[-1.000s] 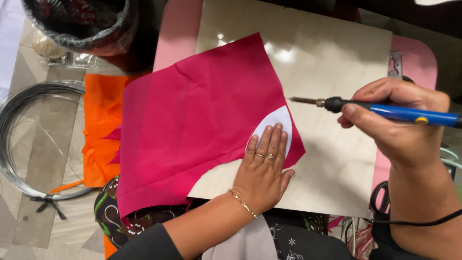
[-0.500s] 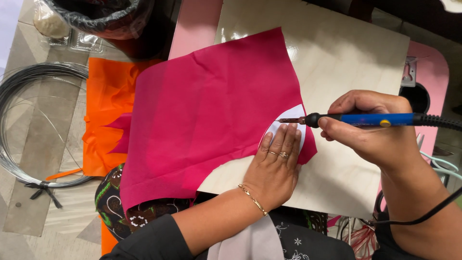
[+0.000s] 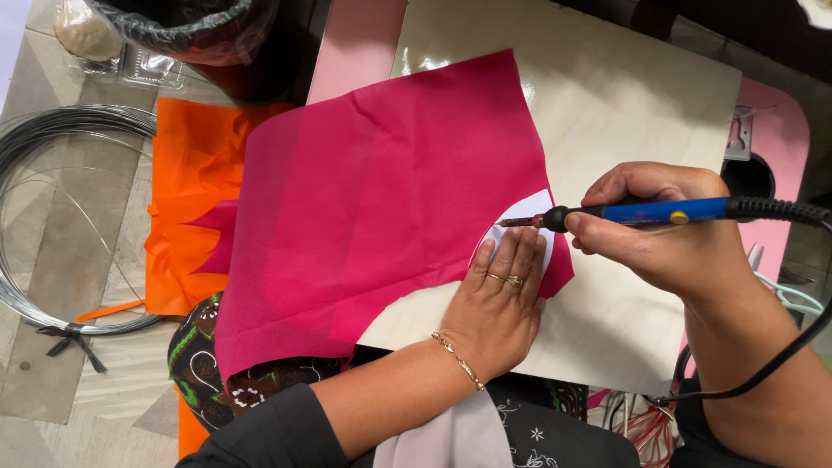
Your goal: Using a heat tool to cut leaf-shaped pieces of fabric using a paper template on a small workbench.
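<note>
A large magenta fabric sheet [image 3: 381, 208] lies across a pale wooden board [image 3: 624, 95]. My left hand [image 3: 501, 299] presses flat on a white rounded template [image 3: 530, 212] at the fabric's right edge, fingers spread. My right hand [image 3: 667, 230] grips a blue-handled soldering iron [image 3: 659, 212] with a black cord. Its metal tip touches the fabric at the template's curved edge, just above my left fingertips.
Orange fabric [image 3: 195, 199] lies left of the magenta sheet. A coil of grey wire [image 3: 35, 217] sits on the floor at far left. A black-lined bin [image 3: 182, 26] stands at top left. A pink table [image 3: 355, 43] shows under the board.
My right hand has brought the soldering iron leftward and down, from above the board to the template's edge. My left hand stays pressed on the template.
</note>
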